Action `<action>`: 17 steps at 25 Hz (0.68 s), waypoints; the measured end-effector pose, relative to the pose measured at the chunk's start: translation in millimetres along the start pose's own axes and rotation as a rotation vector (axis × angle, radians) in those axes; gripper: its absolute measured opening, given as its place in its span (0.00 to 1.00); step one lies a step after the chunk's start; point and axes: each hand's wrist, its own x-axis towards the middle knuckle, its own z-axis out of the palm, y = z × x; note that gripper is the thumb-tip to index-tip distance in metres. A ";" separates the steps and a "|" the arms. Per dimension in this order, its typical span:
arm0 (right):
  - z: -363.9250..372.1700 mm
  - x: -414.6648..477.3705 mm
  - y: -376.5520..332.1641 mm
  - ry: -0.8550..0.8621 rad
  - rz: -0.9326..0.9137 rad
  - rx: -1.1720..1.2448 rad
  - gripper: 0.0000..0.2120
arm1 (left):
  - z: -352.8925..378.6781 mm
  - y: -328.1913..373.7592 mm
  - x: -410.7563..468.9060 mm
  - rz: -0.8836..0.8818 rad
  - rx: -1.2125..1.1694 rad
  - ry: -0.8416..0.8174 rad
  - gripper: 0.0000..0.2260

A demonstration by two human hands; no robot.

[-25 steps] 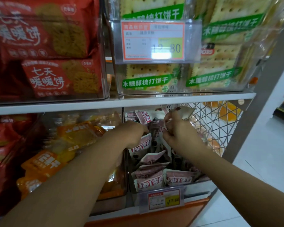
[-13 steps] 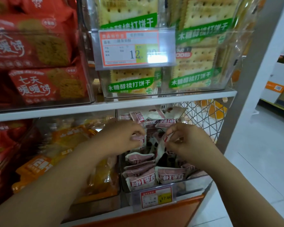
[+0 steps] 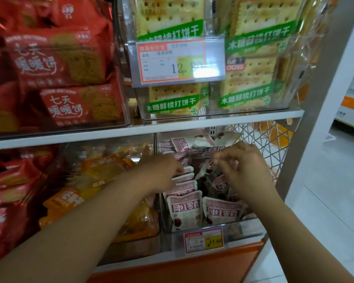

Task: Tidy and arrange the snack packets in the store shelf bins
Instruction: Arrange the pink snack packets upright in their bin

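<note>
A clear bin on the lower shelf holds several pink-and-white snack packets, some upright in a front row, others loose behind. My left hand reaches into the bin's left side, its curled fingers on the tops of the upright packets; whether it grips one is hidden. My right hand hovers over the bin's right side and pinches the top edge of a small pink packet between thumb and fingers.
Orange packets fill the bin to the left, red packets lie further left. Above the shelf board stand bins of red biscuit packs and green-labelled crackers. A wire mesh panel closes the right end.
The view has shifted slightly. My left hand moved down onto the upright packets at the left. My right hand stays pinching a pink packet over the right side.
</note>
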 end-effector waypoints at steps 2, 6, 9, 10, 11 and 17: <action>-2.3 0.7 -3.7 0.027 -0.059 0.060 0.04 | -3.1 1.3 -1.7 -0.031 0.042 0.126 0.15; -5.7 -3.6 -14.5 -0.052 -0.166 0.133 0.05 | -2.3 -6.2 -23.8 0.016 -0.292 0.245 0.04; -12.0 -7.4 -26.0 -0.107 -0.146 0.212 0.06 | -0.5 -11.2 -44.5 0.017 -0.594 0.290 0.06; -14.8 -7.6 -28.9 -0.091 -0.144 0.223 0.06 | -0.1 -11.2 -50.2 0.011 -0.657 0.306 0.07; -17.6 -7.4 -31.1 -0.073 -0.153 0.211 0.05 | -0.9 -9.6 -55.6 0.002 -0.700 0.331 0.08; 18.0 -24.0 -32.9 -0.422 -0.107 0.127 0.05 | 6.7 10.7 -70.3 -0.053 -0.852 0.346 0.08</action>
